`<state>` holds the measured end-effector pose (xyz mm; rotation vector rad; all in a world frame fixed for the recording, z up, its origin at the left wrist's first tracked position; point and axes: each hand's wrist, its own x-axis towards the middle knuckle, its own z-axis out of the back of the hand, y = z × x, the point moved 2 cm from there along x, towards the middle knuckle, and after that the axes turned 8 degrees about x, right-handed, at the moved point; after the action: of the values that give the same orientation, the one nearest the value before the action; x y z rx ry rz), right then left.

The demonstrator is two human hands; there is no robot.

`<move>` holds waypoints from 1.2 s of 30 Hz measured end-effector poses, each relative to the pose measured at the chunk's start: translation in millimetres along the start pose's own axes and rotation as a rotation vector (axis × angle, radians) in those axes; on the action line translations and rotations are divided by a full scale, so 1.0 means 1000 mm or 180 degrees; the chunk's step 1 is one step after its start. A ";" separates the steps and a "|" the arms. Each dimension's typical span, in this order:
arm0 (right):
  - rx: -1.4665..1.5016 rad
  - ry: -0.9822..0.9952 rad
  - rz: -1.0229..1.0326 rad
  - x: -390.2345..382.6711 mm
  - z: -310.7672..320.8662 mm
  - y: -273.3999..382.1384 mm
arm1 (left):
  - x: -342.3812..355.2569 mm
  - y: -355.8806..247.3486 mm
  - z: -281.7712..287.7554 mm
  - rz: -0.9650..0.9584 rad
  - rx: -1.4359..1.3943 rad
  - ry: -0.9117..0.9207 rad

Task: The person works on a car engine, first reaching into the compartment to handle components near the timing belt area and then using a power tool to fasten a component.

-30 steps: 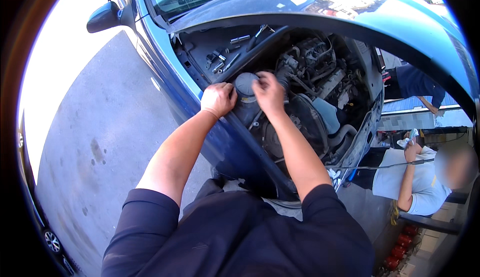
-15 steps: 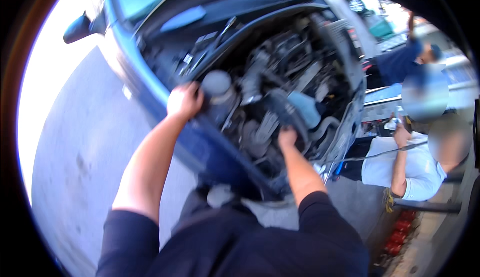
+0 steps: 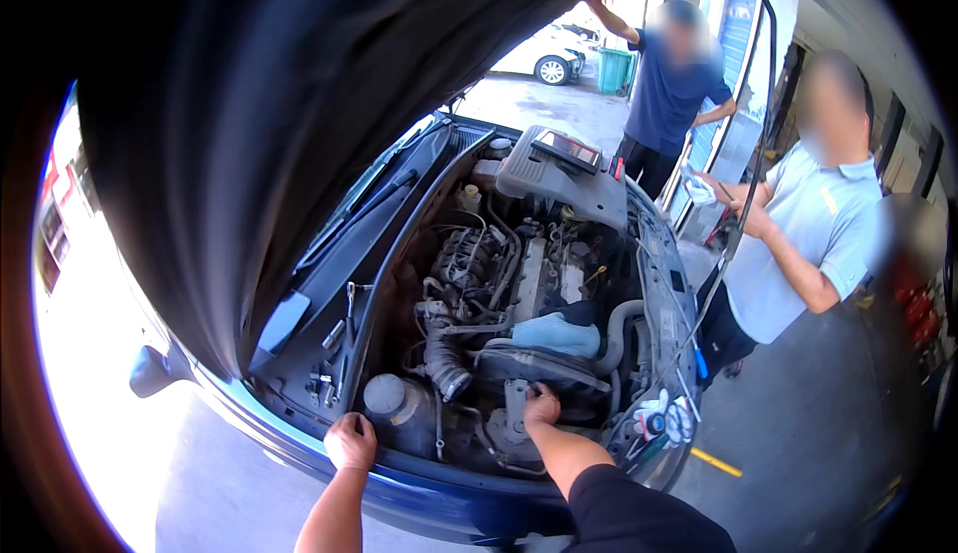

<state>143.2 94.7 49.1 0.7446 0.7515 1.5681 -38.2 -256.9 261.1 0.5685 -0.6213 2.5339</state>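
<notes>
Before me lies the engine bay of a dark blue car. My left hand (image 3: 350, 442) rests at the near fender edge (image 3: 397, 467), fingers curled over it, beside a round grey cap (image 3: 384, 393). Deeper in the bay, my right hand (image 3: 542, 406) has its fingers bent together at the side of a grey metal bracket (image 3: 515, 408); what they may pinch is hidden. A ribbed air intake hose (image 3: 446, 363) with an open end lies between the hands. Beyond my right hand, a light blue cloth (image 3: 559, 333) is draped over engine parts.
The raised hood (image 3: 289, 84) hangs over the left. A ratchet (image 3: 351, 298) and sockets (image 3: 321, 385) lie along the cowl. A tablet (image 3: 567, 149) sits on a loose engine cover (image 3: 534, 176). Gloves (image 3: 681, 418) lie at the front right. Two people (image 3: 679, 94) (image 3: 798, 244) stand beyond the car's front.
My view has tilted up and steadied, bringing in the hood and the people upright. My left hand stays by the fender edge; my right hand is now at the metal bracket.
</notes>
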 end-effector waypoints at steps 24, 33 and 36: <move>0.0563 0.0035 0.0331 0.009 -0.002 -0.002 | -0.002 0.002 -0.008 0.0026 0.0467 0.0319; 0.0336 0.0273 0.0786 0.016 -0.009 -0.029 | 0.001 0.000 -0.010 0.0097 0.0605 0.1006; 0.0532 0.0228 0.0482 0.003 0.003 -0.005 | -0.010 0.020 -0.018 0.0158 0.0732 0.0737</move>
<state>148.2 98.3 46.7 0.8885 0.9048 1.6899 -45.6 -266.2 235.0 0.3309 -0.2662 2.6852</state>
